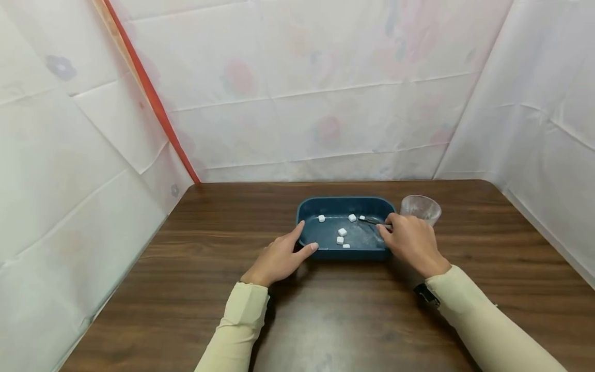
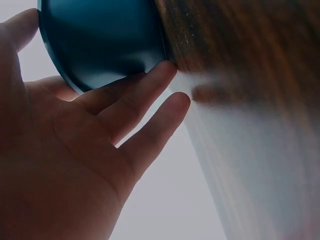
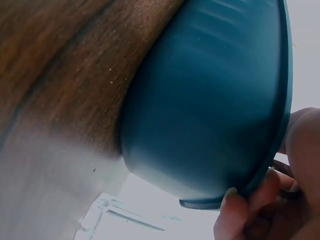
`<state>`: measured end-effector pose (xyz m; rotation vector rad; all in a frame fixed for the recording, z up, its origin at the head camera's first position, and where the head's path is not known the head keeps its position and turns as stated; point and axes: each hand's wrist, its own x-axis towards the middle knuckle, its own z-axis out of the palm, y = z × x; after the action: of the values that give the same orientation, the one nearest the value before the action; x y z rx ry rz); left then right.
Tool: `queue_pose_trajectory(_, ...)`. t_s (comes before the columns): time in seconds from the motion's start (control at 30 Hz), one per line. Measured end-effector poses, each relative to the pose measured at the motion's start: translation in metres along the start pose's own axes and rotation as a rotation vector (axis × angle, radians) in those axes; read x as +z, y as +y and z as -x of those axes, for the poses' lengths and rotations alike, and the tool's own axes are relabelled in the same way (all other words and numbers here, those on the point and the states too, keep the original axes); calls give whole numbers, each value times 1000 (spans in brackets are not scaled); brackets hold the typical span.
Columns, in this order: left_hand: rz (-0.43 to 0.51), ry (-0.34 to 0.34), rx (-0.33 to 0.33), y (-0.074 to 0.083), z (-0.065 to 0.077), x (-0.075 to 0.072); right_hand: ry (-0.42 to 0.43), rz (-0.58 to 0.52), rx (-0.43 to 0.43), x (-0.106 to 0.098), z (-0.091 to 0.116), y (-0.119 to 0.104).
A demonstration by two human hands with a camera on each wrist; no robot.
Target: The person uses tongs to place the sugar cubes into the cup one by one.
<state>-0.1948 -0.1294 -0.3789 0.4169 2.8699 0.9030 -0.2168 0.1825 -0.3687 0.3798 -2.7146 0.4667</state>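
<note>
A dark blue tray (image 1: 325,254) stands on the table with several small white cubes (image 1: 342,232) scattered on its floor. My left hand (image 1: 278,257) rests against the tray's left end, thumb on the near rim. In the left wrist view its fingers (image 2: 145,100) lie nearly straight along the outer wall. My right hand (image 1: 412,240) is over the tray's right end and holds slim dark tweezers (image 1: 370,221). Their tips are at a white cube (image 1: 362,217) near the far wall; whether they grip it I cannot tell. The right fingertips (image 3: 232,212) are beside the tray's rim.
Just behind my right hand stands a clear glass (image 1: 420,207), partly hidden by the hand. The brown wooden table (image 1: 223,222) runs back to white patterned sheets (image 1: 297,124) hung at the back and sides. A red strip (image 1: 153,98) slants down at the left corner.
</note>
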Motion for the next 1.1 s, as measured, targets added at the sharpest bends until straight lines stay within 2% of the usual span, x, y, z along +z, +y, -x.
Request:
queue_pose_trajectory(0.2, 3, 21, 11, -1, -2, -5, 47, -18, -28, 1, -4, -2)
queue_pose_trajectory(0.57, 16, 10, -9, -3, 0, -5, 30, -10, -9, 2, -5, -6)
queue_pose_trajectory(0.7, 11, 7, 6, -3, -2, -3, 23, -7, 14, 0, -2, -5)
queue_pose_trajectory(0.9, 17, 25, 11, -3, -3, -5, 41, -4, -7, 0, -4, -5)
queue_pose_trajectory(1.1, 17, 9, 4, -2, -2, -4, 46, -2, -10, 2, -1, -6)
